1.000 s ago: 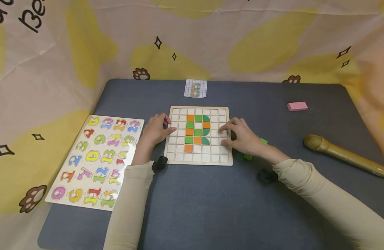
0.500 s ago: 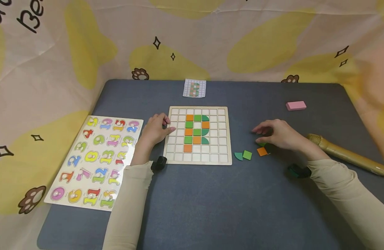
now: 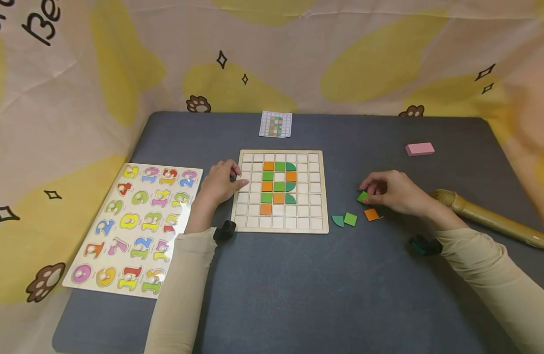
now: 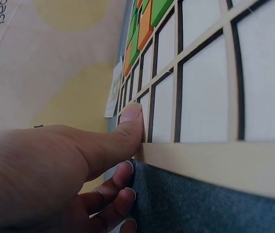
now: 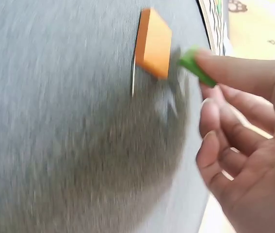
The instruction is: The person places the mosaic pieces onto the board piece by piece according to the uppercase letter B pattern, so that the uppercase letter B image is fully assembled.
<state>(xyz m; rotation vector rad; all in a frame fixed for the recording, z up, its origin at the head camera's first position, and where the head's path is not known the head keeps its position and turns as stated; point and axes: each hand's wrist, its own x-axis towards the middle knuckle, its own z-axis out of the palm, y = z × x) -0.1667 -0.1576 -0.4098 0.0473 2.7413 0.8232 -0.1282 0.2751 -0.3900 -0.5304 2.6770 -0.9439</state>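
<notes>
My left hand (image 3: 220, 182) holds the left edge of a wooden grid board (image 3: 315, 199); in the left wrist view the thumb (image 4: 131, 112) lies on the rim, the other fingers curled beside it. Orange, green and dark-green rounded tiles form a letter-like figure on the board. To the right, my right hand (image 3: 397, 191) pinches a green square tile (image 3: 362, 196) between thumb and fingers, lifted off the table in the right wrist view. Close to it lie an orange square tile (image 3: 371, 215), another green square tile (image 3: 350, 219) and a dark-green quarter-round tile (image 3: 338, 221).
A pattern card (image 3: 275, 124) lies behind the board. At left is a number puzzle board (image 3: 134, 231), partly under the left sleeve. A gold microphone (image 3: 497, 221) and a pink block (image 3: 419, 149) lie at right. Patterned cloth (image 3: 263, 44) hangs behind the table.
My right hand has moved right, away from the board, to the loose tiles, and now pinches a green square tile. The left hand stays at the board's edge.
</notes>
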